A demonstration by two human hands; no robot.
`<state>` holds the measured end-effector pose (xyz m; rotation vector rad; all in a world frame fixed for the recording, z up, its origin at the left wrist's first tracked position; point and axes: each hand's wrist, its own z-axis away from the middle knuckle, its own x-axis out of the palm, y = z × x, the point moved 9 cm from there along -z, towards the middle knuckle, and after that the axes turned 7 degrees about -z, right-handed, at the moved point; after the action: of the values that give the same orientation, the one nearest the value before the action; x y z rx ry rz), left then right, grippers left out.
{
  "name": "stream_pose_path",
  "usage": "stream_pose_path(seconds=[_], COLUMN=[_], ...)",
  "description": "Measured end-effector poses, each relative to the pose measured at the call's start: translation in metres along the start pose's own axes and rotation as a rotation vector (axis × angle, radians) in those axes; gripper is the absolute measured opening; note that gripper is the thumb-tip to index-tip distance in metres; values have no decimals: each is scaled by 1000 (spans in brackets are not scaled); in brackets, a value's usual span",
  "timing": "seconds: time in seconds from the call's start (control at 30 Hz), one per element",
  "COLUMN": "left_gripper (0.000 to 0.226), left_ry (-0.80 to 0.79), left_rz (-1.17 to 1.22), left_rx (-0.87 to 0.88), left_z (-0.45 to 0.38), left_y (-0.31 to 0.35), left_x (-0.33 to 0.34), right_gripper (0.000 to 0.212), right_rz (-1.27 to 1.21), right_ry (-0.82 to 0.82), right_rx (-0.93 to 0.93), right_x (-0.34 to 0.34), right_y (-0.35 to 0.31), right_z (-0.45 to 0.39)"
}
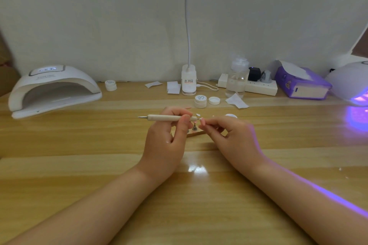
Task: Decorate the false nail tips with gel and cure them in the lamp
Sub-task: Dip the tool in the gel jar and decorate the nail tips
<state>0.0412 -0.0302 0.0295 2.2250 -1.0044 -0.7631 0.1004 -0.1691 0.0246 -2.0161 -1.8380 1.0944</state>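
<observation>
While the left hand (167,135) grips a pen-like tool (169,118) level over the table (79,145), the right hand (229,135) pinches a nail tip (201,119) at the tool's end, above a small stand (194,129), with one lamp (53,89) far left.

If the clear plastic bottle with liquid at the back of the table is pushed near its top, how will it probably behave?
The clear plastic bottle stands tall and narrow, so a push near its top would probably tip it. The liquid seems to fill only its lower part, which may steady it a little. It looks stiff and smooth, possibly slippery.
</observation>
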Motion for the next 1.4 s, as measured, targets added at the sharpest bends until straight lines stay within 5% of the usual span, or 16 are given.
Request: stream_pose_path(seconds=[0.8,0.93,1.2,1.4], left_gripper=[12,11,13,12], left_ry=[34,72,94,96], left_rz=[-12,10,33,39], left_rx=[47,44,4,-23], left_z=[1,-1,-3,-4], left_y=[5,4,-3,-6], left_x=[-5,-9,-10,-9], right_gripper=[6,7,8,5], right_rz=[34,-2,-355,-349], right_ry=[8,172,692,332], right_rx=[-36,32,488,454], right_x=[-1,-24,-95,-43], right_y=[-5,-1,63,47], right_z=[-1,-5,-4,-3])
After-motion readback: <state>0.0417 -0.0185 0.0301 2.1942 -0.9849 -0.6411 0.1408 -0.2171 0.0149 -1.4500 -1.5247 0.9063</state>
